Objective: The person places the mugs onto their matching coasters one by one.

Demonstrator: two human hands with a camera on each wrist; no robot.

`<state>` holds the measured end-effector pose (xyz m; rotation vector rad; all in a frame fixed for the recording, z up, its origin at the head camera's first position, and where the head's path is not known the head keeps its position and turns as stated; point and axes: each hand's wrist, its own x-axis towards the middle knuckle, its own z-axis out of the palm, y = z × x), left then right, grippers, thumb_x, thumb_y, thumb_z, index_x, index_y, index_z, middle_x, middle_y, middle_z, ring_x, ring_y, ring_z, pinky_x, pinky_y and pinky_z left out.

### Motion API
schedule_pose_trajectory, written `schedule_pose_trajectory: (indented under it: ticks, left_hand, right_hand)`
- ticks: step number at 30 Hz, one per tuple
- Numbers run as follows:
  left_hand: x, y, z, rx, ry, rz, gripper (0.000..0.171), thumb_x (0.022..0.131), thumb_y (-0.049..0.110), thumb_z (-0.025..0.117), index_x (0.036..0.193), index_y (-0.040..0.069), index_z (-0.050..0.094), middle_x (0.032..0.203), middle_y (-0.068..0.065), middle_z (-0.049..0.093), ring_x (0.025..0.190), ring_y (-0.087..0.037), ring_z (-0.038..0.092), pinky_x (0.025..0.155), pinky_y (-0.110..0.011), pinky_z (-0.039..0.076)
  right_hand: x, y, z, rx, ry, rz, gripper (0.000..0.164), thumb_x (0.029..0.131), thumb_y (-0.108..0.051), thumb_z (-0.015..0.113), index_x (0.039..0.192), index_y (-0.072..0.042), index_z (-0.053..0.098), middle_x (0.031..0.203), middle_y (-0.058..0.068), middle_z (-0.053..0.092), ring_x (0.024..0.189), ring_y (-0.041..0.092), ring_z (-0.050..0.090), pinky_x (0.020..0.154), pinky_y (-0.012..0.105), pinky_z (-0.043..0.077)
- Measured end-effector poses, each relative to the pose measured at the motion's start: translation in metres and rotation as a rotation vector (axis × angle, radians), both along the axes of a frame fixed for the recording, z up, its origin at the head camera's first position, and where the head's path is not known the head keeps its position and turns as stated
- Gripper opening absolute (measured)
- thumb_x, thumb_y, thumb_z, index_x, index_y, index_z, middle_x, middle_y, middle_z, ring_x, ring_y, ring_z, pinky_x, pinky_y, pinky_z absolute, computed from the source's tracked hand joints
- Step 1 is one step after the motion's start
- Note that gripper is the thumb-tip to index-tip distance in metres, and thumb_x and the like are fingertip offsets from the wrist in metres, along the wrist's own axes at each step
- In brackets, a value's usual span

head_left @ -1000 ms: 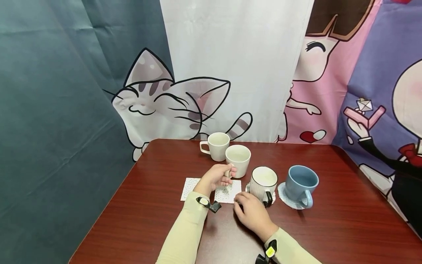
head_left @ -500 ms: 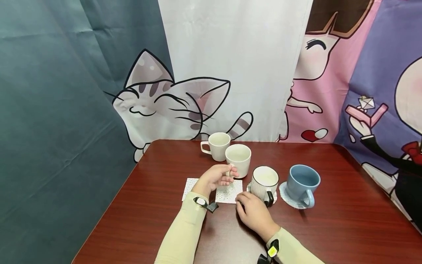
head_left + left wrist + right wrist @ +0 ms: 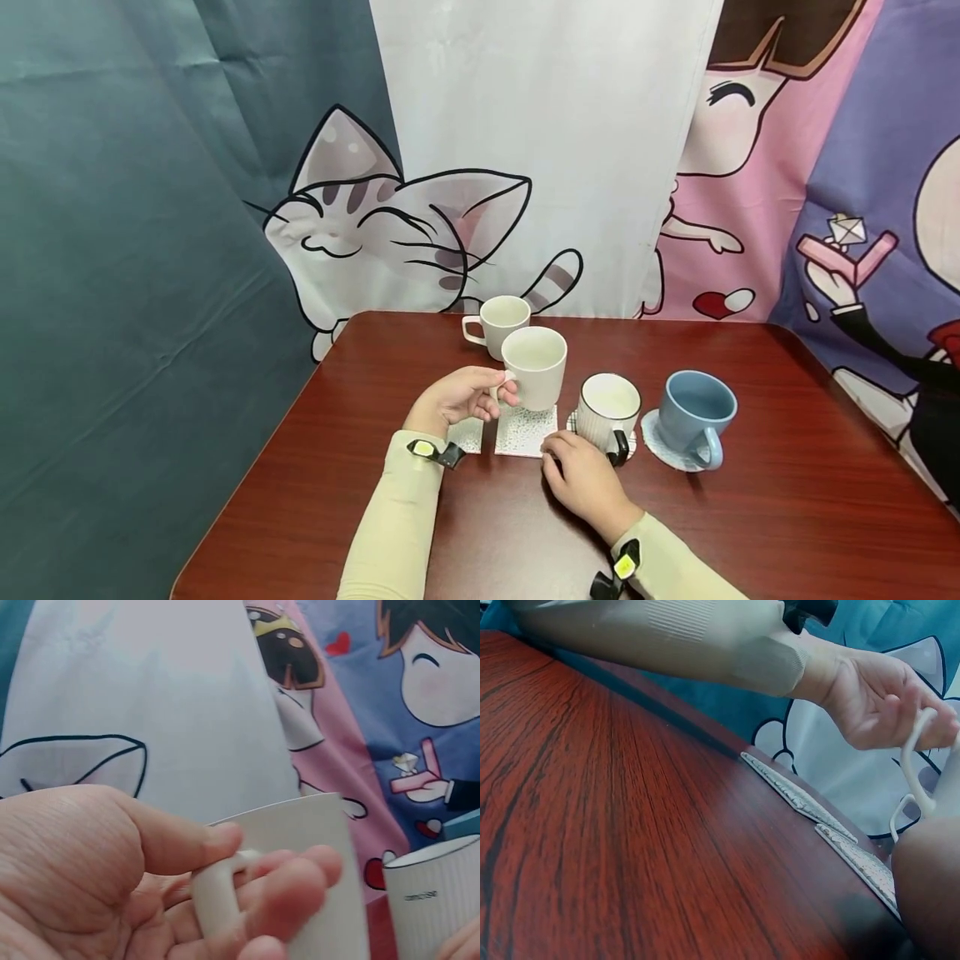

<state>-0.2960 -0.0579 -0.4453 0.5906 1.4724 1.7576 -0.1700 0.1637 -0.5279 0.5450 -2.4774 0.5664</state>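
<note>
Head view: pinching the front white cup (image 3: 538,379) by its handle with the left hand (image 3: 457,397), shifted leftward and nearer than 0.5 s ago, overlapping 1 square coaster (image 3: 525,435); probably mid-carry. Resting the right hand (image 3: 587,485), relaxed, beside it.

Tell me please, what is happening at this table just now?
A person's left hand holds a white mug by its handle, at the far edge of a square coaster; whether the mug touches it is hard to tell. The right hand rests on the table beside a black-handled mug. A blue mug stands on a round coaster, and another white mug stands farther back.
</note>
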Motion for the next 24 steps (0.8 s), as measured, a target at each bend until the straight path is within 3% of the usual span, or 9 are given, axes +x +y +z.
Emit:
schedule_pose_trajectory:
  ticks: [11,19,24]
  left_hand:
    - [0.001,-0.026,-0.001,-0.042,0.022,-0.144,0.034,0.11,0.013,0.036,0.097,0.009,0.067,0.086,-0.001,0.074,0.063,-0.009,0.07,0.056,-0.021,0.053]
    - [0.004,-0.036,-0.004,-0.079,0.028,-0.197,0.037,0.109,0.012,0.036,0.095,0.012,0.07,0.085,-0.002,0.074,0.063,-0.009,0.07,0.057,-0.022,0.053]
    - [0.004,-0.036,-0.005,-0.08,0.012,-0.198,0.038,0.109,0.011,0.034,0.095,0.012,0.07,0.085,-0.002,0.074,0.064,-0.009,0.071,0.058,-0.023,0.054]
  right_hand:
    - [-0.001,-0.001,-0.001,0.012,0.012,0.006,0.009,0.087,-0.011,0.069,0.093,-0.009,0.075,0.097,0.002,0.07,0.091,0.02,0.069,0.082,0.041,0.055]
    - [0.001,0.0,0.001,0.018,0.013,-0.012,0.009,0.086,-0.009,0.071,0.093,-0.007,0.077,0.1,0.004,0.072,0.093,0.021,0.071,0.081,0.04,0.056]
    - [0.001,-0.001,0.002,0.021,0.003,-0.011,0.01,0.086,-0.008,0.07,0.094,-0.006,0.077,0.101,0.004,0.072,0.094,0.02,0.071,0.082,0.04,0.056]
